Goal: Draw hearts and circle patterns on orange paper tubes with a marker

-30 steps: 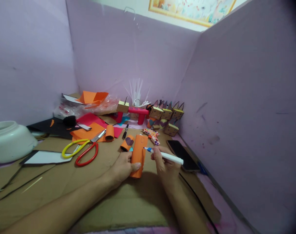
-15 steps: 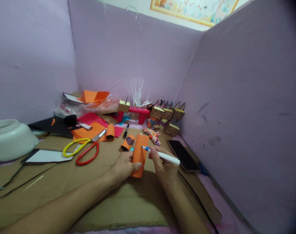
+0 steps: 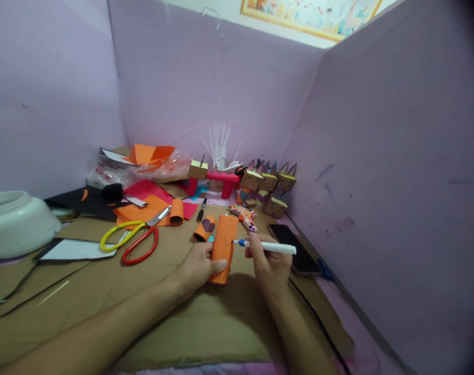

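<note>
My left hand (image 3: 204,266) is closed round the lower part of an orange paper tube (image 3: 223,247), thumb across its front. Drawn outlines show on the tube's upper face. In my right hand (image 3: 269,265) is a white marker (image 3: 272,247) with a blue tip end, its point at the tube's right edge; whether it touches the paper I cannot tell. Just behind the left hand lies a short orange roll (image 3: 204,229) with a dark heart on it. A patterned paper piece (image 3: 245,217) lies beyond the tube.
Scissors (image 3: 139,237) with yellow and red handles lie to the left, beside another orange roll (image 3: 176,212). A phone (image 3: 294,249) is at the right. Small cardboard animal heads (image 3: 268,182) stand at the back, and a white pot (image 3: 20,224) is at far left.
My right hand has shifted right and slightly down with the marker, which now lies flatter. More of the drawn outline shows on the tube. My left hand has stayed put.
</note>
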A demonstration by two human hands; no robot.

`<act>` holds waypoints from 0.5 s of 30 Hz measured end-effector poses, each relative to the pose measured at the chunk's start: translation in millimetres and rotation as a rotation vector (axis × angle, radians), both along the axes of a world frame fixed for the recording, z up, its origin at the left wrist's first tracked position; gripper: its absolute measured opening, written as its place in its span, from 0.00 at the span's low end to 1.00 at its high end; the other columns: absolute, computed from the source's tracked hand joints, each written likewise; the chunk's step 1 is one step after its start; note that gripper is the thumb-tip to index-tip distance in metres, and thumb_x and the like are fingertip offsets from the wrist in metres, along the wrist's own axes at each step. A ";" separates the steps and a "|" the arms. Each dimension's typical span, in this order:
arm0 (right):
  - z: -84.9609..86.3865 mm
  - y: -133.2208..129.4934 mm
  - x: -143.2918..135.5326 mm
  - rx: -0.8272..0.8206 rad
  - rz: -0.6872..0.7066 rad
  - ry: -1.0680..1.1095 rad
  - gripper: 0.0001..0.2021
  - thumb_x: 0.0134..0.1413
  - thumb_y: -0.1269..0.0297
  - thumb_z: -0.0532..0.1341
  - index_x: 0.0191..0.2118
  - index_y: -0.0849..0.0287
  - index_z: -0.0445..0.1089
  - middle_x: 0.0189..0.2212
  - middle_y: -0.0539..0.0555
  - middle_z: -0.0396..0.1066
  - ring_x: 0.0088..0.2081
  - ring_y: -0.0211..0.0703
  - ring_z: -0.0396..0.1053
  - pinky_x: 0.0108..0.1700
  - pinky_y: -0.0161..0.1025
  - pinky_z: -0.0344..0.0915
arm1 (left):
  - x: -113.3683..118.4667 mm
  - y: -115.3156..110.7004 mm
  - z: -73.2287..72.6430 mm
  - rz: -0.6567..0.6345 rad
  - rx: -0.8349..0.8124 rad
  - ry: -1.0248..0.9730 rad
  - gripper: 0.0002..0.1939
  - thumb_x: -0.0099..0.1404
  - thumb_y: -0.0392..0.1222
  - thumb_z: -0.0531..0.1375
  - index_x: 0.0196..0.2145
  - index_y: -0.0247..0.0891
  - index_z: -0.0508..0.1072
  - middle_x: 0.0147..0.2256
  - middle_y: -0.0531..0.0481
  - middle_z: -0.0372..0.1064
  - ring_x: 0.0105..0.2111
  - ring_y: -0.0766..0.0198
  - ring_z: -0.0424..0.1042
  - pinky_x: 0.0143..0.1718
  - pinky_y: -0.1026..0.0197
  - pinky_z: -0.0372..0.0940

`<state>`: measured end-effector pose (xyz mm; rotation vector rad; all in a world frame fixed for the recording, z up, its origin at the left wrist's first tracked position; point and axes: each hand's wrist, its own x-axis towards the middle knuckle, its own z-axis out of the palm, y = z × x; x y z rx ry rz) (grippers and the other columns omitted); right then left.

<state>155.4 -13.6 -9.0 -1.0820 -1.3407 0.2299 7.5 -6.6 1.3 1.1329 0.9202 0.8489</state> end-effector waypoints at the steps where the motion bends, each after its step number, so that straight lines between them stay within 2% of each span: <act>1: 0.5 0.6 -0.1 0.012 -0.009 0.006 0.12 0.52 0.62 0.59 0.23 0.62 0.70 0.14 0.49 0.65 0.17 0.35 0.63 0.20 0.32 0.60 | 0.0 -0.1 0.1 -0.001 -0.001 -0.001 0.13 0.42 0.37 0.63 0.28 0.34 0.67 0.25 0.49 0.68 0.27 0.61 0.68 0.31 0.59 0.62; 6: 1.7 1.6 -1.9 0.045 -0.024 0.001 0.10 0.53 0.62 0.58 0.25 0.61 0.70 0.16 0.49 0.66 0.18 0.36 0.64 0.21 0.33 0.61 | 0.0 0.3 -0.7 -0.009 0.026 0.006 0.13 0.43 0.37 0.63 0.28 0.33 0.68 0.25 0.49 0.68 0.27 0.61 0.68 0.31 0.59 0.62; 11: 0.9 -0.2 -4.2 0.032 0.047 0.001 0.11 0.54 0.62 0.58 0.25 0.61 0.70 0.17 0.49 0.67 0.20 0.37 0.66 0.24 0.34 0.64 | 0.3 1.5 -2.0 -0.002 0.025 -0.009 0.14 0.42 0.37 0.64 0.30 0.32 0.69 0.26 0.49 0.68 0.27 0.62 0.67 0.31 0.60 0.61; 13: 2.1 -1.2 -4.7 0.042 0.072 0.063 0.10 0.53 0.61 0.58 0.27 0.61 0.70 0.17 0.49 0.67 0.21 0.36 0.66 0.24 0.34 0.65 | -0.1 2.1 -2.0 0.004 0.003 -0.030 0.15 0.41 0.37 0.64 0.30 0.31 0.69 0.25 0.49 0.69 0.27 0.62 0.68 0.31 0.60 0.62; 15: 4.3 -1.2 -4.7 0.032 0.086 0.194 0.10 0.54 0.59 0.58 0.33 0.61 0.70 0.19 0.48 0.67 0.21 0.37 0.67 0.25 0.35 0.66 | -0.9 2.7 -1.5 0.009 -0.024 -0.066 0.16 0.40 0.38 0.65 0.29 0.31 0.68 0.25 0.49 0.69 0.26 0.61 0.69 0.31 0.58 0.63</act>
